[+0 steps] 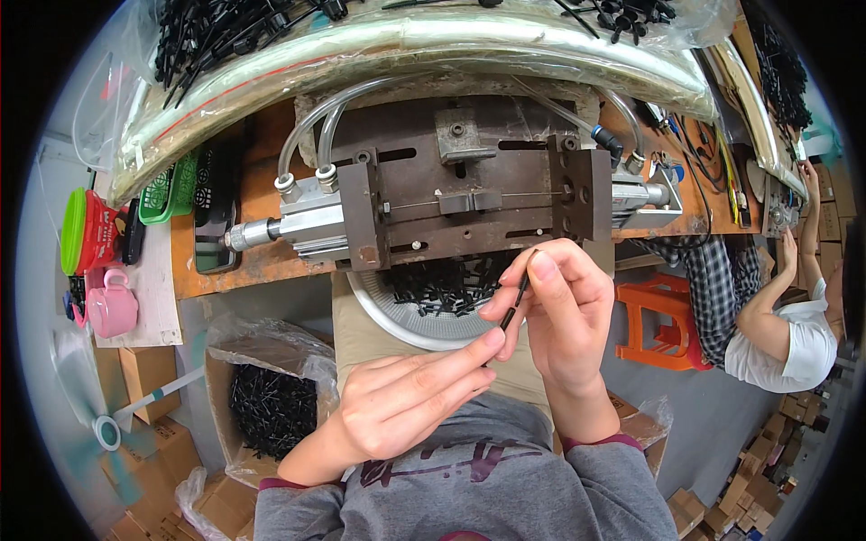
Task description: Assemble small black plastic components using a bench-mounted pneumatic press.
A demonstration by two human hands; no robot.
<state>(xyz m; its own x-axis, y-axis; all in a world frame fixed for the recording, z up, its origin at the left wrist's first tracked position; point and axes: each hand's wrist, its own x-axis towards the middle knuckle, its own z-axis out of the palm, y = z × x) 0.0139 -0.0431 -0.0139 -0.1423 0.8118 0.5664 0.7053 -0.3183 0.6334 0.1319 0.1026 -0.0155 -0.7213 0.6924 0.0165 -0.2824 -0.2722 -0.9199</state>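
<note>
A thin black rod-shaped part (521, 293) with a thicker sleeve near its lower end slants between my two hands. My right hand (573, 316) pinches its upper end between thumb and finger. Lower down, my left hand (410, 397) has its fingertips closed on the sleeve end, which they partly hide. Just beyond the hands stands a brown metal fixture (415, 234) with a small block (469, 201) at its centre. Below its front edge, a white round basket (368, 311) on my lap holds many small black parts (446, 287).
Air cylinders (316, 221) with clear hoses flank the fixture. Plastic-wrapped padding (415, 45) bears heaps of black parts behind it. A box of black parts (272, 408) stands lower left; a pink cup (112, 305) sits left. Another person (780, 343) works at right, near an orange stool (658, 320).
</note>
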